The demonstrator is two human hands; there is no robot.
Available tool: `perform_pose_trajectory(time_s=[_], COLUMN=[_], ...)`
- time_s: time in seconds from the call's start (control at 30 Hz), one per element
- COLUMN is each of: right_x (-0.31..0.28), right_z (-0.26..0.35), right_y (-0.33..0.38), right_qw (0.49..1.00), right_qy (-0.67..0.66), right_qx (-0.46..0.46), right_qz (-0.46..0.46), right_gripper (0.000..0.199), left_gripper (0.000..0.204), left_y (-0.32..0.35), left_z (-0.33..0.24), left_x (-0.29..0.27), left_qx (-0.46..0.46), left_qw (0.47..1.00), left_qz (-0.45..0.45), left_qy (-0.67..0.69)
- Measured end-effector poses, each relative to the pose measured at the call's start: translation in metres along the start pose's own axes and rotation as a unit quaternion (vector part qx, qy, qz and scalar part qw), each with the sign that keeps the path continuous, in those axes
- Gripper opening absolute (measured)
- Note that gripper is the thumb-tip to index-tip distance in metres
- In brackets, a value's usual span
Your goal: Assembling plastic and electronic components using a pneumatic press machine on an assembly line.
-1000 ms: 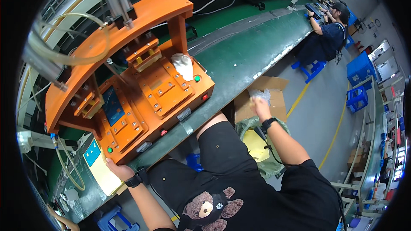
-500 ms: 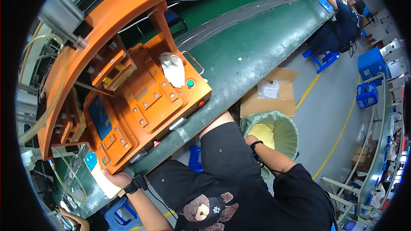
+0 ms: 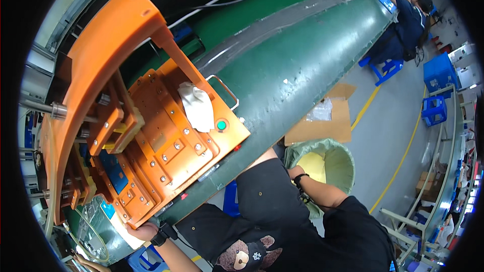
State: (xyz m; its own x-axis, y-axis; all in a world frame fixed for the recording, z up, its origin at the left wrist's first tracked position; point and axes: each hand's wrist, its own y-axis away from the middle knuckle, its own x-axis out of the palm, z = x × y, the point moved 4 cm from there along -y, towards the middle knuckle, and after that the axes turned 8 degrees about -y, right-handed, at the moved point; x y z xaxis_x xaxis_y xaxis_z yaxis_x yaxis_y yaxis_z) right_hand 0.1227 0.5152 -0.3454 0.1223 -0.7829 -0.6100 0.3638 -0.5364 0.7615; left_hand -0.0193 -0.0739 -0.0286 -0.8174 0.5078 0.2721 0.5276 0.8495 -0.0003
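Observation:
An orange press fixture [image 3: 171, 161] stands on the green bench, with an arched frame [image 3: 118, 35] over its bolted base. Two upper press blocks [image 3: 113, 121] hang from metal rods above the base. A blue flat plate [image 3: 113, 171] lies in the left part, and a white cloth [image 3: 196, 107] lies on the right part near a green button [image 3: 221, 125]. My left hand [image 3: 143, 231] is at the fixture's near left corner, its fingers partly hidden by that corner. My right hand [image 3: 296, 173] hangs by my thigh beside a green fabric-lined bin [image 3: 343, 163]; its fingers are hidden.
An open cardboard box [image 3: 333, 130] with clear plastic in it stands behind the bin. The green bench [image 3: 282, 70] runs to the far right, where a co-worker [image 3: 406, 25] sits on a blue stool [image 3: 385, 70]. Hoses [image 3: 52, 186] hang at the left.
The whole view has shifted, so the fixture sits lower in the picture, with its arch further left. My left hand stays at the same corner, my right by the bin.

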Motion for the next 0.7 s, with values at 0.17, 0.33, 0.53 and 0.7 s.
perform_pose_trajectory(time_s=[0.17,0.33,0.53,0.7], right_x=[0.011,0.005,-0.007,-0.028], right_z=[-0.013,0.001,0.022,0.014], right_y=[-0.015,0.007,0.006,0.001], right_qw=[0.999,0.999,0.985,1.000], right_qy=[0.015,-0.022,0.132,0.008], right_qx=[-0.001,0.035,-0.083,-0.028], right_qz=[0.036,0.024,0.073,0.002], right_gripper=[0.049,0.049,0.036,0.045], left_gripper=[0.047,0.049,0.051,0.050], left_y=[-0.006,0.007,0.005,-0.002], left_z=[0.016,-0.001,0.000,0.002], left_x=[-0.010,-0.005,-0.004,0.000], left_qx=[-0.038,-0.027,-0.056,-0.010], left_qw=[0.997,0.990,0.997,1.000], left_qz=[0.043,0.124,0.004,0.015], left_qy=[0.055,0.064,0.046,0.009])
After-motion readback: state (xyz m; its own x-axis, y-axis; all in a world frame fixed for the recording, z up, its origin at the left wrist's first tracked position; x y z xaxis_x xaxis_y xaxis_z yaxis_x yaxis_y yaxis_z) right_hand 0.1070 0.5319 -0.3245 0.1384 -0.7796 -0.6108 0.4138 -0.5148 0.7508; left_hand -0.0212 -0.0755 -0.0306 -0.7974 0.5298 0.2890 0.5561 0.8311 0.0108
